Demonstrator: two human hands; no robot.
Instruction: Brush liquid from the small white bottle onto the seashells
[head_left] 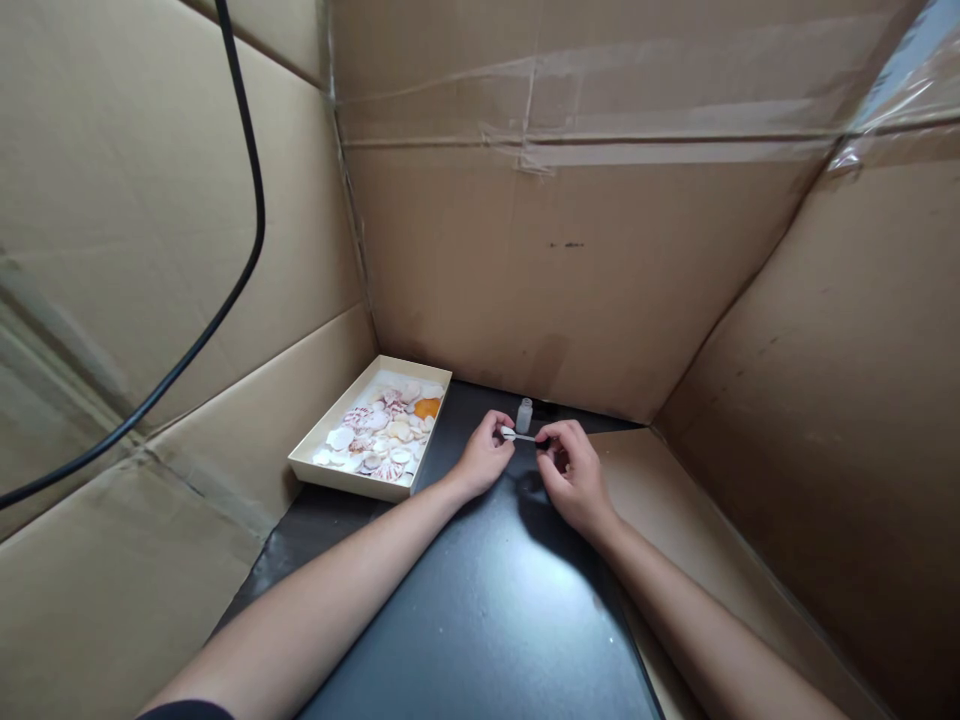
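Stick (519,435) is held mid-air over the far part of the mat (480,600), btwn both hands, just near of the bottle (523,415). Risks, as I judge them:
- **Drop:** stick is thin & gripped only at its ends, so a slack pinch could drop it on the mat.
- **Tip-over:** bottle stands right beyond the knuckles, so a nudge fwd could tip it. Can't tell if it's capped.

L hand (484,458): thumb & forefinger pinch the white left end, other fingers curled. R hand (574,475): fingertips pinch the dark right end, rest loosely bent.

Tray (330,470) w/ shells (379,435) lies left of the L hand. Cable (247,260) hangs across the left wall (112,200).
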